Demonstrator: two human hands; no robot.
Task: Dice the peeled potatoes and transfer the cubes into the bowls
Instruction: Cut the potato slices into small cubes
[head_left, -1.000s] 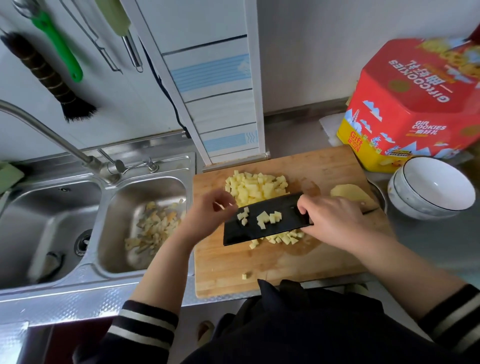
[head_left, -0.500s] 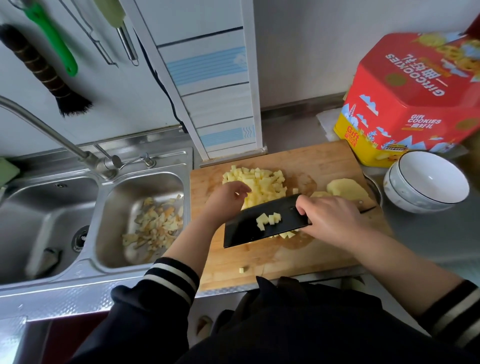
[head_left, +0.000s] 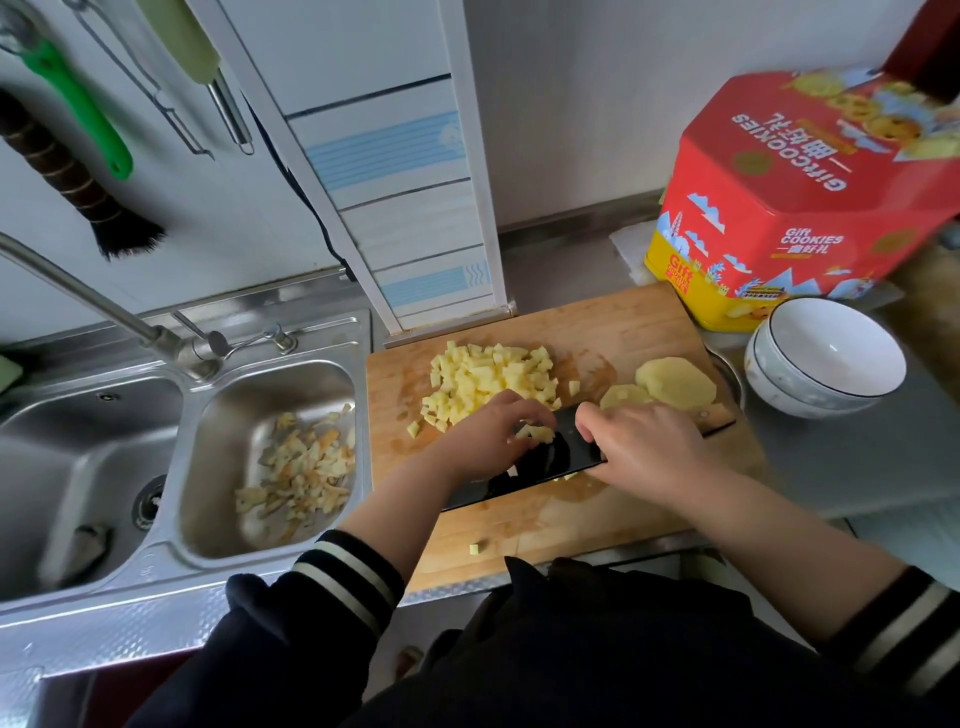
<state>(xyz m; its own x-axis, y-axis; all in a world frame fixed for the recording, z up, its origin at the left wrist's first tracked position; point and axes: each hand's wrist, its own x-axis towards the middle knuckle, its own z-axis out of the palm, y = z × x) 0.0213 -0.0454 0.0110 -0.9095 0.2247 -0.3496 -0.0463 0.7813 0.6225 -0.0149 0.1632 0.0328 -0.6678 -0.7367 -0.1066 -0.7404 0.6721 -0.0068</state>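
At frame centre we see the right hand (head_left: 649, 447) gripping the knife (head_left: 540, 462) by its handle, blade laid flat. The left hand (head_left: 488, 441) rests curled fingers on potato cubes (head_left: 535, 432) on the blade. Above lies the cube pile (head_left: 488, 382) on the cutting board (head_left: 623, 332), potato slices (head_left: 670, 382) right, stacked bowls (head_left: 826, 358) far right.

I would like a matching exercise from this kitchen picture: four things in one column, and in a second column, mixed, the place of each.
Things:
1. potato cubes
2. potato peels
3. stacked bowls
4. knife

Places:
A. in the right hand
B. in the smaller sink basin
C. on the counter, right of the cutting board
D. in a heap on the cutting board

Pairs: 1-D, 2-B, 3-C, 4-A
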